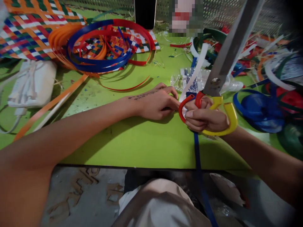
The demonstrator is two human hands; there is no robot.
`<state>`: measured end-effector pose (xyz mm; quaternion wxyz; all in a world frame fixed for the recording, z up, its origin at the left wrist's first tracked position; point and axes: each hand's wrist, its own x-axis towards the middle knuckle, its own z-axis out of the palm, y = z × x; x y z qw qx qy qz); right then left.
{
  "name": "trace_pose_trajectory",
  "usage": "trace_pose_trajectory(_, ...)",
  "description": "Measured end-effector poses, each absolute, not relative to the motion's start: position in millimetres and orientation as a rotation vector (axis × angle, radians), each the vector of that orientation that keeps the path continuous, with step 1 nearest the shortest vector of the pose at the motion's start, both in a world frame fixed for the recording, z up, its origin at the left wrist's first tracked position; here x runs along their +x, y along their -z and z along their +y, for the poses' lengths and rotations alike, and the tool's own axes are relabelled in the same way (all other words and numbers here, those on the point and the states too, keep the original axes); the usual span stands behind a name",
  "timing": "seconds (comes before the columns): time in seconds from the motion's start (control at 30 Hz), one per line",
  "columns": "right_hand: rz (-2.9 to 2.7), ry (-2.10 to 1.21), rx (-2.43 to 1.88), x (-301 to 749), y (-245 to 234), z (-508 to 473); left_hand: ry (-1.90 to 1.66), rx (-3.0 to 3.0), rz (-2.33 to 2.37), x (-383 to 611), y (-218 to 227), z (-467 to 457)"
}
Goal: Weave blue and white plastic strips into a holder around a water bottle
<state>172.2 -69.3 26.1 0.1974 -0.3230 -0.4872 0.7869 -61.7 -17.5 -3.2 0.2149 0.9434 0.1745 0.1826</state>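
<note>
At the centre of a green worktop (142,145), the right hand (204,119) grips red-and-yellow scissors (227,53), blades raised toward 1 o'clock; the left hand (157,104), at its 9 o'clock, pinches a white strip (196,74) while a blue strip (197,157) trails toward 6 o'clock

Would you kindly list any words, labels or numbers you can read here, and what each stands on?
Dark script along the left hand: too small and blurred to read.
Pixelated patch at the top: unreadable.
Scissors in the right hand: no text shows.
</note>
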Motion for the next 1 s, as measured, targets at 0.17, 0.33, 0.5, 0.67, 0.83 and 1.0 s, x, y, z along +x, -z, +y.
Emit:
trace_pose_trajectory(0.17,-1.429,-2.34,-0.925,171,-28,-51,-0.478,2.592,0.484,-65,6,-12)
trace_pose_trajectory(0.33,-1.426,-2.5,-0.884,175,-30,-37,-0.485,2.581,0.464,-65,9,-7)
trace_pose_trajectory(0.5,-1.393,-2.52,-0.822,180,-26,-38,-0.482,2.566,0.435,-64,9,-6)
trace_pose_trajectory(0.67,-1.403,-2.358,-0.855,179,-22,-54,-0.469,2.562,0.435,-65,7,-8)
trace_pose_trajectory(0.83,-1.413,-2.061,-0.941,175,-22,-77,-0.485,2.561,0.415,-65,9,-9)
trace_pose_trajectory(1.0,-1.424,-2.112,-0.909,176,-21,-76,-0.48,2.565,0.438,-64,8,-9)
